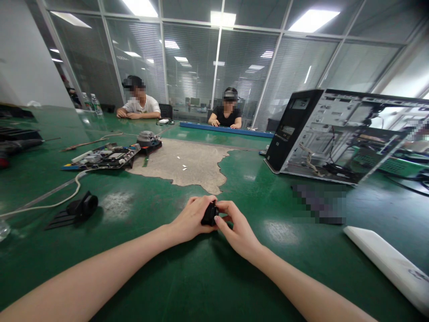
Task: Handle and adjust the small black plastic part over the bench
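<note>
A small black object [209, 213], too small to identify, is held between both hands just above the green table [187, 277]. My left hand [194, 219] wraps round its left side, fingers closed on it. The thumb and fingers of my right hand [234, 226] pinch its right side. Beyond the hands lies a bare, pale worn patch [187, 165] of the tabletop with a few tiny white scraps on it.
Left are a circuit board [103, 157], a round fan-like part [147, 139], a black plastic part [82, 206] and a pale cable [50, 205]. Right stand an open computer case [291, 129] and a white slab [385, 264]. Two people [142, 103] [228, 114] sit opposite.
</note>
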A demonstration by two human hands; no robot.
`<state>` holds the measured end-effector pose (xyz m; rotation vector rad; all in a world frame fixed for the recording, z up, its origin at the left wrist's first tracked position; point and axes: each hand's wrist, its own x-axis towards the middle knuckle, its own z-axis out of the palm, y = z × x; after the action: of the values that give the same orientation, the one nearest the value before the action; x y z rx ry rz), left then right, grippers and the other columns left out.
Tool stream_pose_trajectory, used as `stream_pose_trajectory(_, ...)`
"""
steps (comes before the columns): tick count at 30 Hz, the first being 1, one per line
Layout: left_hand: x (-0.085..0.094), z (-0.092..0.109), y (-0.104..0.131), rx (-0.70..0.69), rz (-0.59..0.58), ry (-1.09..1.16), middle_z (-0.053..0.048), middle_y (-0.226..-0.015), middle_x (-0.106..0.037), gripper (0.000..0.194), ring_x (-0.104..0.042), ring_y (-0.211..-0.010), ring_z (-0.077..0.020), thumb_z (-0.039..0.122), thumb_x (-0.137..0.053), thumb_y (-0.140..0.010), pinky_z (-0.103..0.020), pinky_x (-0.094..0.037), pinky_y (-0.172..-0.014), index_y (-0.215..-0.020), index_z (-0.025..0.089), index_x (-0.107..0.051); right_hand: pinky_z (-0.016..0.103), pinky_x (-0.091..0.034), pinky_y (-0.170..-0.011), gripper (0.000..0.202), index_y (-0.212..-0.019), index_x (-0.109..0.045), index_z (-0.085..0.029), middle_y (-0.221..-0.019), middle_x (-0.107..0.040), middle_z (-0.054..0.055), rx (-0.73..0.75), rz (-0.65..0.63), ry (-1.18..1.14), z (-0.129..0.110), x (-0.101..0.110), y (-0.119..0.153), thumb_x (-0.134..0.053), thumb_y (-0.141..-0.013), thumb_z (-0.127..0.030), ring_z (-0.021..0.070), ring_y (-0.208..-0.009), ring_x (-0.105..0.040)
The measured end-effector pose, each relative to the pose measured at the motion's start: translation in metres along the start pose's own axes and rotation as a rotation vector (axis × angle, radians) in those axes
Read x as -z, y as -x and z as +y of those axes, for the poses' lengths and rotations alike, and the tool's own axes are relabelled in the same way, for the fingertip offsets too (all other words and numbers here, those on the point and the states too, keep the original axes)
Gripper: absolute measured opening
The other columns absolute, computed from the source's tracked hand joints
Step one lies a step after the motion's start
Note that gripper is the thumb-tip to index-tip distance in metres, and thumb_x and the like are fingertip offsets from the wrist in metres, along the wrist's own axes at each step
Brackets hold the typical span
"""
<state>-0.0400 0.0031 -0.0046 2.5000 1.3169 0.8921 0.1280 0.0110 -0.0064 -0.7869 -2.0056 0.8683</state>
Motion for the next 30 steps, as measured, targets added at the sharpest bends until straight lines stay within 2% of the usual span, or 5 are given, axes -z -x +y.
stream_pose_trajectory(4,0.0011,0.0011,0.0001,-0.002,-0.002,0.007,-0.002,-0.111,-0.052,0.058,-0.049,-0.100,-0.0201,0.023,-0.065,-0.067,-0.036,-0.030,-0.089,-0.114,0.025,-0.032,0.030,-0.050,-0.076,0.016,-0.097,-0.050,-0.021,-0.107,-0.049,0.007,0.061,0.048,0.035,0.0020,-0.0003,0.0006,-0.047,-0.081,-0.018,0.0178,-0.100,-0.052)
stream_pose_trajectory(12,0.0000,-0.0010,0.0003,-0.002,-0.001,0.007,-0.003,-0.110,-0.053,0.059,-0.049,-0.102,-0.0213,0.025,-0.064,-0.068,-0.037,-0.029,-0.090,-0.115,0.025,-0.030,0.033,-0.051,-0.075,0.026,-0.108,-0.043,-0.021,-0.099,-0.055,0.006,-0.101,-0.053,-0.043,0.0011,-0.0005,-0.0013,-0.045,-0.083,-0.019,0.0160,-0.089,-0.058)
stream_pose_trajectory(18,0.0008,0.0008,-0.0002,-0.001,-0.001,0.015,-0.003,-0.111,-0.052,0.057,-0.050,-0.101,-0.0211,0.024,-0.064,-0.067,-0.037,-0.030,-0.090,-0.114,0.026,-0.032,0.030,-0.051,-0.075,0.014,-0.092,-0.050,-0.022,-0.107,-0.049,0.006,0.067,0.046,0.029,0.0011,0.0004,0.0004,-0.050,-0.079,-0.018,0.0180,-0.100,-0.051)
stream_pose_trajectory(26,-0.0004,-0.0010,0.0001,-0.003,0.002,0.000,-0.003,-0.110,-0.053,0.058,-0.049,-0.101,-0.0211,0.026,-0.064,-0.068,-0.037,-0.030,-0.090,-0.115,0.025,-0.030,0.034,-0.051,-0.075,0.027,-0.109,-0.043,-0.021,-0.102,-0.056,0.007,-0.125,-0.051,-0.058,0.0027,-0.0003,-0.0016,-0.047,-0.082,-0.021,0.0166,-0.089,-0.058)
stream_pose_trajectory(30,-0.0002,-0.0004,0.0003,-0.008,0.011,-0.008,-0.003,-0.110,-0.053,0.056,-0.050,-0.100,-0.0208,0.025,-0.063,-0.069,-0.037,-0.030,-0.089,-0.115,0.025,-0.031,0.031,-0.051,-0.072,0.021,-0.102,-0.047,-0.022,-0.099,-0.056,0.005,-0.059,-0.017,-0.017,-0.0003,0.0003,-0.0006,-0.048,-0.081,-0.021,0.0165,-0.089,-0.057)
